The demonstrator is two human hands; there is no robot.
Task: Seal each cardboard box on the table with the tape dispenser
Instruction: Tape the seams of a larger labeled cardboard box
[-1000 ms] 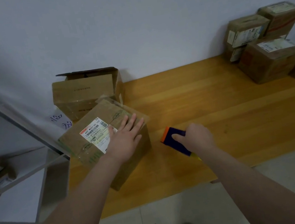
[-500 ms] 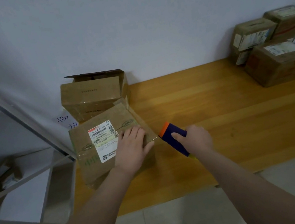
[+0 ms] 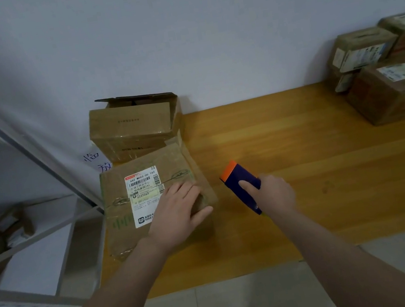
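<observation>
A closed cardboard box with a white shipping label lies at the left end of the wooden table. My left hand rests flat on its right part, thumb over the right edge. My right hand grips a blue tape dispenser with an orange tip, just right of that box, the tip pointing at it. Behind stands a second cardboard box with its top flaps open, against the wall.
Several taped cardboard boxes are stacked at the table's far right against the wall. A metal shelf rack stands left of the table. The table's front edge runs just below my forearms, with tiled floor beneath.
The labelled box has turned square to the table edge and slid toward the open box. My left hand shifted to its right side. The dispenser stayed beside the box.
</observation>
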